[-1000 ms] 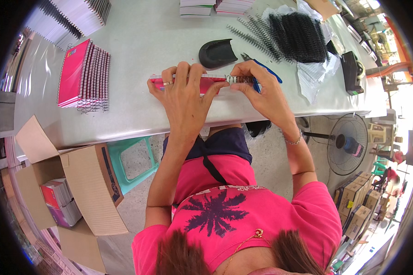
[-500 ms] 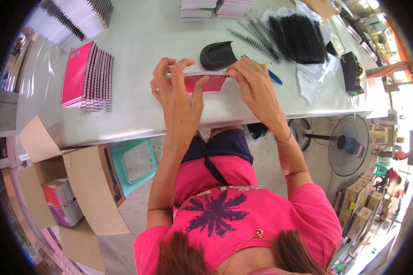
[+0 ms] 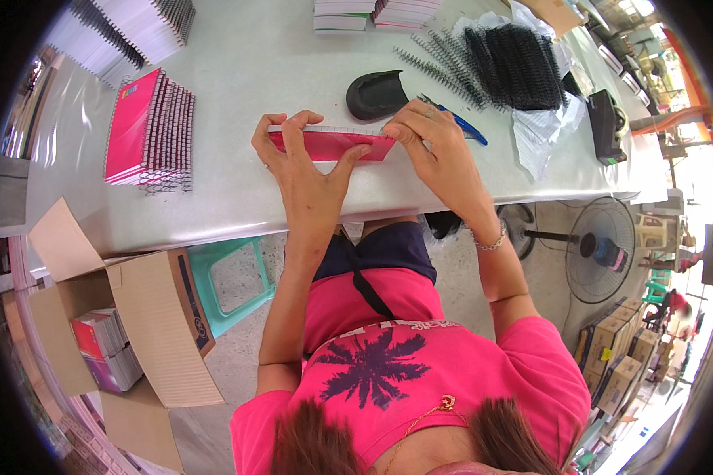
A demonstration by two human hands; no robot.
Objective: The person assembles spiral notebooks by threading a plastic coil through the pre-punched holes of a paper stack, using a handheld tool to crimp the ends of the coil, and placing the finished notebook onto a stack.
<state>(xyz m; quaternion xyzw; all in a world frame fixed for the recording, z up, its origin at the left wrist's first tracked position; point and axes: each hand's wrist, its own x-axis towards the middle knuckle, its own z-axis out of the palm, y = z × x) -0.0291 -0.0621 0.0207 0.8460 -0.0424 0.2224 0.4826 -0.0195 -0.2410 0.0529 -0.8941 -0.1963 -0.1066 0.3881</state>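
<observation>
Pink notebook, one: back face turned from us; front partly covered by the left hand, whose fingertips pass out of sight behind it.
Right hand: fingertips bunched at the notebook's corner; what they pinch we cannot tell.
Blue-handled pliers: partly hidden behind the right hand.
Black coils, heaped: too closely packed for us to count.
Page stacks and coil-bound stacks: cut off by the upper edge.
Booklets: partly hidden by the carton.
Green stool: partly behind the same carton.
Dark object: half under the counter; kind unclear to us.
</observation>
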